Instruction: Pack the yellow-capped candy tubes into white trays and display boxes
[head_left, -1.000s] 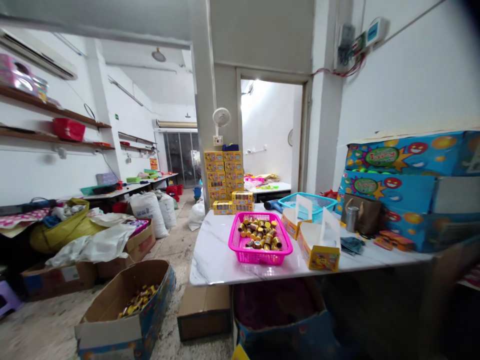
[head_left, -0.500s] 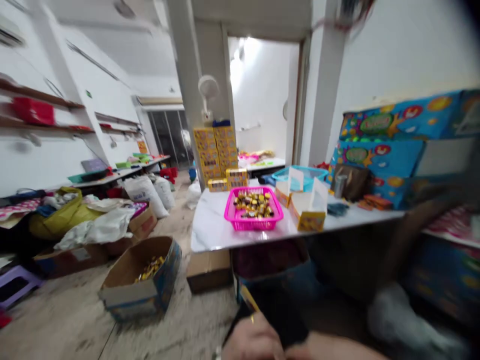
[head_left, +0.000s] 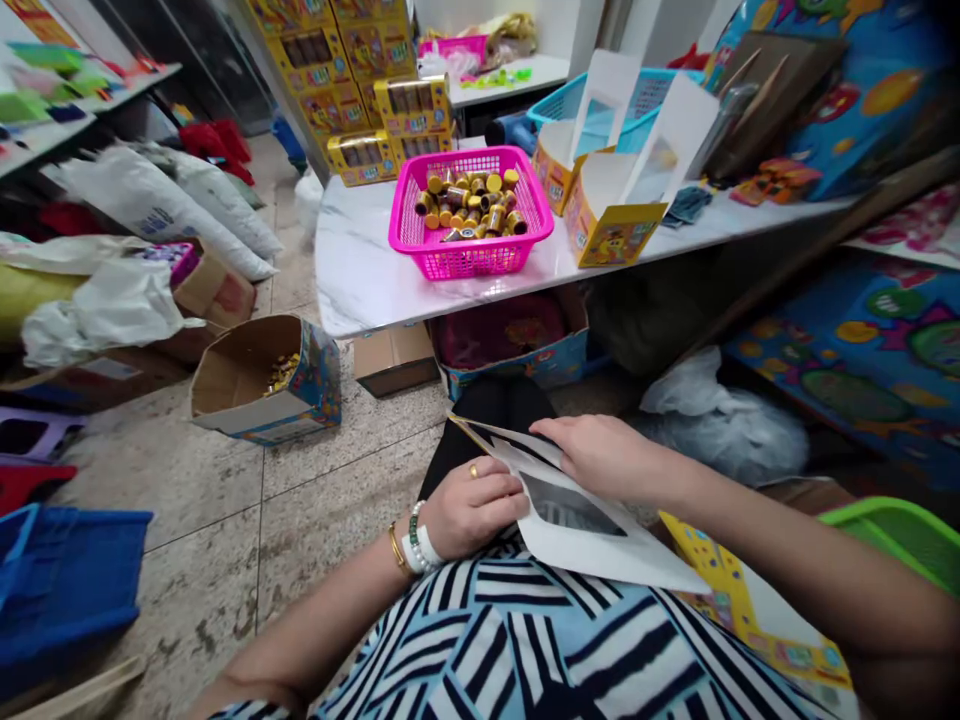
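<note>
Carton [head_left: 574,555] with a clear window, its white side showing, is being held over the lap [head_left: 510,398]. Its left edge is being gripped by the left hand [head_left: 472,508], whose fingers are being kept curled together. Its upper part is being touched by the right hand [head_left: 611,458]; whether those fingers are being clamped cannot be told. Ahead, a pink basket [head_left: 480,264] of yellow-capped cylinders [head_left: 495,218] is being supported by the white table [head_left: 352,270].

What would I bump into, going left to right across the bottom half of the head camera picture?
Blue crate → cardboard box → left hand → right hand → green basket.
</note>
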